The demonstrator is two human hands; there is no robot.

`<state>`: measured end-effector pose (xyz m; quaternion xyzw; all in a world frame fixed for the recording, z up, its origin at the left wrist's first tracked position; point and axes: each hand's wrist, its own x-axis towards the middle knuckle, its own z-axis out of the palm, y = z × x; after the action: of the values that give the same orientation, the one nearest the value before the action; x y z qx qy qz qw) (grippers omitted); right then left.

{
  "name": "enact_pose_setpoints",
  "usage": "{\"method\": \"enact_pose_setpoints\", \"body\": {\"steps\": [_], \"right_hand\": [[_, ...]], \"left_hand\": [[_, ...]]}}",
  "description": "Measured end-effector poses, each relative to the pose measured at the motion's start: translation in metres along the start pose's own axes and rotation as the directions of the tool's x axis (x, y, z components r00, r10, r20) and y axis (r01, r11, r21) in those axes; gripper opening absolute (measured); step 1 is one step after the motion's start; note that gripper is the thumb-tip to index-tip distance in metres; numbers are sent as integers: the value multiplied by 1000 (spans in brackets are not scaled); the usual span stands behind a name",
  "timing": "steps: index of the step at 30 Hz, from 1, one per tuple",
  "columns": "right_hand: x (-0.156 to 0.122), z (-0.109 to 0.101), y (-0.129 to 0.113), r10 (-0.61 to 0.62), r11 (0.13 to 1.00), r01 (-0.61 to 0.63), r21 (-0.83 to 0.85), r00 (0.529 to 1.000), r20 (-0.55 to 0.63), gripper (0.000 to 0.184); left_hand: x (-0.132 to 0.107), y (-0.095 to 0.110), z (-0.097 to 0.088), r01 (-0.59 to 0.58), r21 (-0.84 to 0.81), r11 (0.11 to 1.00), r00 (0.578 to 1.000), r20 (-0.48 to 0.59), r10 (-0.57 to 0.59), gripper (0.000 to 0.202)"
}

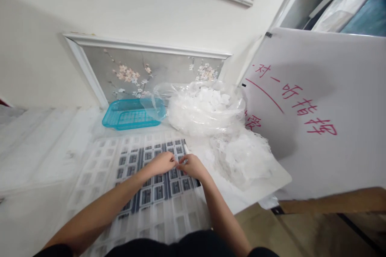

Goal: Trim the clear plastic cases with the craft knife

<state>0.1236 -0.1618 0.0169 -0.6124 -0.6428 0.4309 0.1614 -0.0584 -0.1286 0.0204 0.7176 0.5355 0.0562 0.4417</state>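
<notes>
My left hand [163, 163] and my right hand [193, 166] meet over the right part of a clear plastic tray sheet [102, 153] with rows of rectangular pockets. Fingertips of both are pinched close together, almost touching. Whatever is between them is too small to make out. Beneath and around the hands, a dark section of the sheet shows several dark rectangular printed pieces [146, 196] in pale frames. Parts of that section are covered by my forearms.
Behind the sheet stands a teal plastic basket [132, 126]. To its right, a clear plastic bag [202, 118] holds many small white pieces. A heap of translucent white scraps [249, 158] lies near the table's right edge. A whiteboard [337, 88] with red writing stands at right; a framed flower picture [169, 68] leans behind.
</notes>
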Motion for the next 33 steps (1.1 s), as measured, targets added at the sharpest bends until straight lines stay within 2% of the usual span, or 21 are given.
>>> {"method": "enact_pose_setpoints", "body": {"steps": [3, 8, 12, 15, 17, 20, 23, 25, 26, 28, 29, 31, 33], "right_hand": [[5, 2, 6, 8, 997, -9, 74, 1000, 16, 23], [9, 2, 10, 8, 984, -16, 177, 999, 45, 16], [9, 0, 4, 15, 988, -30, 151, 995, 100, 8], [9, -2, -1, 14, 993, -30, 117, 991, 134, 9], [10, -3, -3, 37, 988, -66, 140, 979, 200, 10], [12, -6, -3, 68, 956, -159, 245, 938, 341, 13], [13, -16, 1, 6, 896, -208, 391, 888, 460, 18], [13, -26, 6, -91, 823, -242, 514, 838, 539, 26], [13, -31, 8, -165, 765, -250, 593, 814, 556, 31], [11, -39, 14, -325, 618, -238, 749, 791, 519, 36], [9, -43, 18, -396, 524, -232, 820, 786, 475, 36], [3, -48, 24, -478, 346, -202, 916, 803, 357, 34], [-5, -52, 27, -478, 189, -129, 973, 853, 207, 36]], "left_hand": [[1, 2, 8, 25, -14, 1000, 1000, -16, -25, 19], [2, 1, 8, 51, -43, 998, 998, 36, -49, 21], [-2, 0, 12, 63, -86, 994, 995, 84, -55, 23], [-4, 0, 17, 70, -95, 993, 995, 75, -63, 24], [-7, 1, 20, 56, -77, 995, 998, 29, -54, 22], [-12, 2, 24, -5, -36, 999, 997, -73, 2, 19], [-15, 1, 27, -45, -53, 998, 997, -58, 41, 22], [-15, 0, 28, -72, -57, 996, 996, -59, 69, 21], [-15, -1, 28, -101, -45, 994, 991, -95, 96, 19], [-13, -2, 27, -152, -59, 987, 976, -169, 140, 16], [-12, -2, 26, -142, -121, 982, 979, -165, 122, 16], [-11, -3, 23, -41, -318, 947, 999, -40, 30, 17], [-9, -4, 17, 77, -464, 882, 994, 105, -32, 22]]}}
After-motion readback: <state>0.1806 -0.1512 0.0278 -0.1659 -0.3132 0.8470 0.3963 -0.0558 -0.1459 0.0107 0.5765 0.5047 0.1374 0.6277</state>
